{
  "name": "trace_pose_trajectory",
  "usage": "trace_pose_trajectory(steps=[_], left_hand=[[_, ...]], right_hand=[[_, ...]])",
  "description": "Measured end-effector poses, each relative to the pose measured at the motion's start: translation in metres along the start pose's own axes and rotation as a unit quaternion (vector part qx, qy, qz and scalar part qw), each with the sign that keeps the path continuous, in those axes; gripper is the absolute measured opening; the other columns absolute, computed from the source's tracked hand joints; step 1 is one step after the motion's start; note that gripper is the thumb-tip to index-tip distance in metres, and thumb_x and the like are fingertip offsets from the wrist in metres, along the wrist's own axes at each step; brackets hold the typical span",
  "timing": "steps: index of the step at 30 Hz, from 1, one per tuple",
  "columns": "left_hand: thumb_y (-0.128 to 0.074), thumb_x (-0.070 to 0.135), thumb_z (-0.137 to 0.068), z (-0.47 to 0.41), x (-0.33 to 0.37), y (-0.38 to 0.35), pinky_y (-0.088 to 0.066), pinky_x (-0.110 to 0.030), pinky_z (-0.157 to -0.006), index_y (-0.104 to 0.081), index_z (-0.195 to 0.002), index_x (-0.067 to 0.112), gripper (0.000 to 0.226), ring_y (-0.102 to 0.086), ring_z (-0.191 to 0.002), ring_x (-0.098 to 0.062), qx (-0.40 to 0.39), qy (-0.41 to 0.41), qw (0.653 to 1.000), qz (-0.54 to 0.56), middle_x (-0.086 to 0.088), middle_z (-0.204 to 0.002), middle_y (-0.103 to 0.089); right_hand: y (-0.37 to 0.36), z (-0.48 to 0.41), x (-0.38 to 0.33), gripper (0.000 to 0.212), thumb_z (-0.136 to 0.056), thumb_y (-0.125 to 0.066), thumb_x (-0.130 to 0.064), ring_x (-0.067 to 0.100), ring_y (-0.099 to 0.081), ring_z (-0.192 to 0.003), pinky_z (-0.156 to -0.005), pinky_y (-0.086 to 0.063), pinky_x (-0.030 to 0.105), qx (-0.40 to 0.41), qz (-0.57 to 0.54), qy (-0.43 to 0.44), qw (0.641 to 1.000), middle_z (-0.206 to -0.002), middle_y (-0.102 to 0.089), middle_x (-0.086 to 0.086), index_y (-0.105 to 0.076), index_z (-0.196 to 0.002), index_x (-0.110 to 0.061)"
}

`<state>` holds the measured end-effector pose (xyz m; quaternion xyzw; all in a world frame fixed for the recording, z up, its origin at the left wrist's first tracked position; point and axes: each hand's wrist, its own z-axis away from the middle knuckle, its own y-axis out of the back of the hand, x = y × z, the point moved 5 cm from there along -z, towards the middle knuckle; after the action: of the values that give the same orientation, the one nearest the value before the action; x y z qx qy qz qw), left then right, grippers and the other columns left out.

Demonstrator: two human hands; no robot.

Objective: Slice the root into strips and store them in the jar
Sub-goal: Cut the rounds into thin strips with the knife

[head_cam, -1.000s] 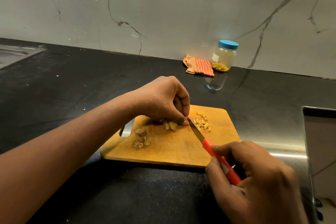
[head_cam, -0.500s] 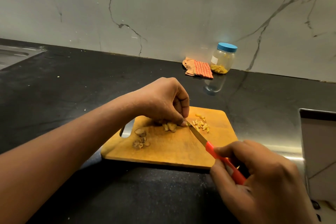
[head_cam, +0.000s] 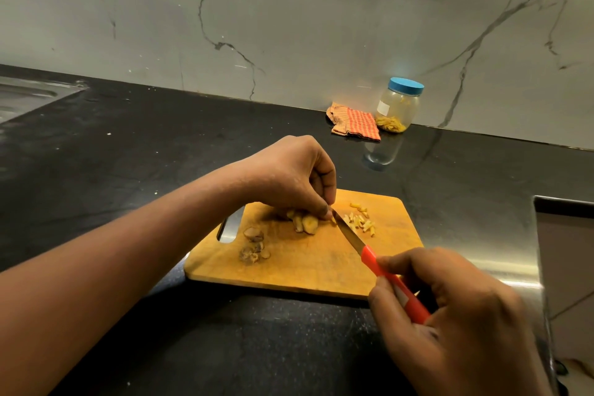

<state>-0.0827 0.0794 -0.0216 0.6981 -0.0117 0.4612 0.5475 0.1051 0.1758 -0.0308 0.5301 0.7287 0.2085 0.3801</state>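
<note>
Here the left hand [head_cam: 289, 177] held the root pieces [head_cam: 305, 222] near the middle of the cutting board [head_cam: 321, 267], its grip pinching them with curled fingers. At the board's near right corner, the right hand [head_cam: 456, 318] kept its grip closed around the red handle of the knife [head_cam: 379, 262], whose tip was at the root. Cut strips [head_cam: 361, 220] lay toward the board's far right corner. The jar [head_cam: 398, 106], lid on, stood on the worktop [head_cam: 160, 145] well behind the board, just beside a checked cloth [head_cam: 355, 122].
</note>
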Motion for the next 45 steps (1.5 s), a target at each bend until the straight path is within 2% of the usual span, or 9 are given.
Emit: trace_pose_trajectory(steps=[7,12,14,17,21,24,30,36,45], left_hand=[[-0.082,0.016,-0.077,0.000,0.001,0.000,-0.060,-0.032,-0.081,-0.074,-0.083,0.017,0.011,-0.072,-0.074,-0.009,0.000,0.007,1.000,0.000,0.003,-0.078,-0.074],[-0.082,0.016,-0.077,0.000,0.001,0.000,-0.061,-0.025,-0.074,-0.074,-0.083,0.016,0.011,-0.072,-0.075,-0.010,0.005,0.006,1.000,-0.003,0.003,-0.078,-0.073],[-0.082,0.016,-0.076,0.000,0.001,0.000,-0.060,-0.025,-0.073,-0.074,-0.083,0.016,0.011,-0.072,-0.074,-0.010,0.005,0.005,1.000,-0.006,0.003,-0.077,-0.073],[-0.083,0.017,-0.076,0.001,0.002,0.001,-0.059,-0.021,-0.071,-0.074,-0.082,0.017,0.011,-0.071,-0.072,-0.008,0.010,-0.001,1.000,-0.008,0.004,-0.077,-0.073],[-0.081,0.016,-0.078,0.004,0.002,0.009,-0.057,-0.017,-0.068,-0.074,-0.084,0.017,0.010,-0.070,-0.074,-0.006,0.034,-0.015,0.999,0.008,0.004,-0.079,-0.073],[-0.079,0.016,-0.080,0.005,0.002,0.019,-0.057,-0.015,-0.069,-0.074,-0.088,0.017,0.009,-0.070,-0.076,-0.005,0.059,-0.022,0.998,0.013,0.006,-0.080,-0.073],[-0.074,0.012,-0.085,0.005,-0.005,0.032,-0.053,-0.008,-0.069,-0.073,-0.091,0.021,0.011,-0.068,-0.079,0.003,0.096,-0.019,0.995,-0.013,0.012,-0.083,-0.071],[-0.071,0.017,-0.089,0.004,-0.013,0.026,-0.051,-0.011,-0.067,-0.074,-0.100,0.024,0.014,-0.066,-0.084,0.000,0.046,0.021,0.995,-0.086,0.012,-0.091,-0.070],[-0.067,0.018,-0.091,0.004,-0.018,0.021,-0.045,-0.012,-0.071,-0.074,-0.107,0.028,0.020,-0.059,-0.086,0.000,-0.023,0.036,0.992,-0.122,0.019,-0.097,-0.065]], right_hand=[[-0.003,-0.001,0.001,0.013,-0.065,-0.071,-0.024,-0.005,-0.048,-0.054,-0.058,-0.036,-0.002,-0.012,0.011,0.013,1.000,-0.064,-0.057,-0.010,-0.072,-0.077,-0.019],[-0.013,-0.007,0.001,0.012,-0.068,-0.070,-0.023,0.006,-0.051,-0.052,-0.055,-0.041,0.007,-0.043,0.035,0.024,0.998,-0.066,-0.056,-0.008,-0.070,-0.080,-0.020],[-0.017,-0.008,0.001,0.013,-0.070,-0.074,-0.020,0.008,-0.053,-0.053,-0.051,-0.040,0.007,-0.056,0.039,0.021,0.997,-0.067,-0.056,-0.008,-0.070,-0.082,-0.020],[-0.015,-0.008,0.001,0.012,-0.069,-0.069,-0.024,0.007,-0.053,-0.051,-0.049,-0.040,0.008,-0.060,0.037,0.026,0.997,-0.067,-0.056,-0.008,-0.070,-0.080,-0.020],[0.001,-0.005,0.000,0.010,-0.063,-0.070,-0.023,0.000,-0.046,-0.048,-0.053,-0.037,0.006,-0.032,0.035,0.044,0.998,-0.060,-0.054,-0.009,-0.070,-0.072,-0.020],[0.008,-0.003,0.003,0.009,-0.065,-0.069,-0.021,0.001,-0.047,-0.049,-0.054,-0.040,0.011,-0.001,0.035,0.031,0.999,-0.061,-0.054,-0.009,-0.071,-0.074,-0.019],[0.006,-0.003,0.004,0.012,-0.068,-0.070,-0.024,0.004,-0.056,-0.064,-0.056,-0.043,0.011,0.026,-0.011,0.002,1.000,-0.067,-0.057,-0.015,-0.071,-0.080,-0.022],[-0.004,0.003,0.013,0.012,-0.068,-0.071,-0.021,-0.002,-0.052,-0.056,-0.055,-0.041,0.006,0.018,-0.004,0.003,1.000,-0.066,-0.057,-0.011,-0.071,-0.079,-0.017],[-0.006,0.008,0.016,0.012,-0.071,-0.070,-0.022,0.000,-0.053,-0.059,-0.058,-0.040,0.006,0.028,-0.010,0.004,1.000,-0.070,-0.057,-0.010,-0.072,-0.082,-0.018]])
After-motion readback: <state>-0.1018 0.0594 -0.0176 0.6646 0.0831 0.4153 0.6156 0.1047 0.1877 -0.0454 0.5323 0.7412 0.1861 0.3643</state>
